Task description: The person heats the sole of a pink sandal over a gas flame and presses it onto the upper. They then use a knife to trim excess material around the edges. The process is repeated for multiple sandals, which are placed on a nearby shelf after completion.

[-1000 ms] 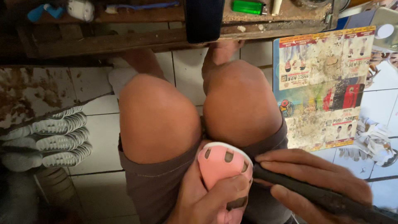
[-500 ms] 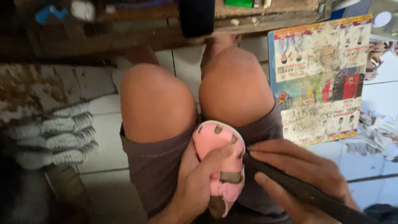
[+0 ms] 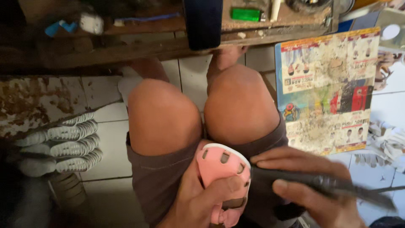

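Note:
A small pink sandal (image 3: 219,171) with a white edge and oval holes rests on my lap, just below my bare knees. My left hand (image 3: 198,202) grips it from the left, thumb across its lower part. My right hand (image 3: 308,185) holds a long dark tool (image 3: 320,183) whose front end meets the sandal's right edge. The tool's tip is hidden against the sandal.
Several white shoe soles (image 3: 59,141) are stacked on the tiled floor at left. A worn printed board (image 3: 325,88) leans at right. A wooden bench (image 3: 139,29) ahead carries a green lighter (image 3: 246,14) and small items, with a dark upright post (image 3: 203,23).
The view has shifted slightly, so knees and sandal sit a little differently in frame. Both hands keep their hold, and the tool stays against the sandal's right edge.

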`<state>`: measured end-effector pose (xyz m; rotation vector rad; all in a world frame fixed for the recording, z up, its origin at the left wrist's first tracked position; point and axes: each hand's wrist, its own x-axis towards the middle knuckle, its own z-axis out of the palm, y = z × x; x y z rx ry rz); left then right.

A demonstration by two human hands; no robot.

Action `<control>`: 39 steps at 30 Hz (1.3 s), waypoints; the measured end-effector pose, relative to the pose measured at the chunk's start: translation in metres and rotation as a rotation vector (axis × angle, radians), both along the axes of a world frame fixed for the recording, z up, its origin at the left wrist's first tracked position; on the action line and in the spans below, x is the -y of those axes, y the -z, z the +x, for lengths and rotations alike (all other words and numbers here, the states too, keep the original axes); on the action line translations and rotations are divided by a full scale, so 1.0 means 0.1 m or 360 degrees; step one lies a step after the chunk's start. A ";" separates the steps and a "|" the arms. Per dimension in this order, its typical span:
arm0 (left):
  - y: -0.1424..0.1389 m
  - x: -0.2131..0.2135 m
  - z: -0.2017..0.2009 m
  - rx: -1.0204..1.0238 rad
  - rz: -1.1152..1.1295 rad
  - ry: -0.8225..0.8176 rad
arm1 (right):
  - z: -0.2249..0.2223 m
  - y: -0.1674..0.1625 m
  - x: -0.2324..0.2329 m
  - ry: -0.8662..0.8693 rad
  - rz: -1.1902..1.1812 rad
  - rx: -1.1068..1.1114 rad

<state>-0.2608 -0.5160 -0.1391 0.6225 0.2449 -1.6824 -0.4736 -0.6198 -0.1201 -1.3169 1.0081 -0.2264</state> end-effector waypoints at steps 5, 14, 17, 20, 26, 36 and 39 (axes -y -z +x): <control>0.04 -0.03 0.06 0.0259 0.0213 0.0341 | -0.05 0.00 0.21 -0.0124 0.0240 0.0006; -0.03 0.12 0.15 0.0367 0.0066 0.0585 | 0.16 -0.07 0.59 -0.0502 0.0344 0.0226; -0.05 0.15 0.17 0.0609 -0.0062 0.0642 | 0.14 -0.05 0.69 -0.0691 0.0298 0.0238; -0.07 0.12 0.19 0.0642 0.0024 0.0820 | 0.16 -0.05 0.81 -0.1065 0.0263 0.0042; -0.03 0.08 0.17 0.0985 -0.0197 0.0856 | 0.31 -0.10 0.85 -0.0835 0.0311 0.0383; 0.05 0.00 0.13 0.1736 -0.0390 0.1124 | 0.15 -0.06 1.01 -0.1293 0.0372 0.0111; -0.01 0.07 0.19 0.1342 -0.0407 0.0999 | 0.17 -0.08 0.99 -0.0904 0.0721 0.0083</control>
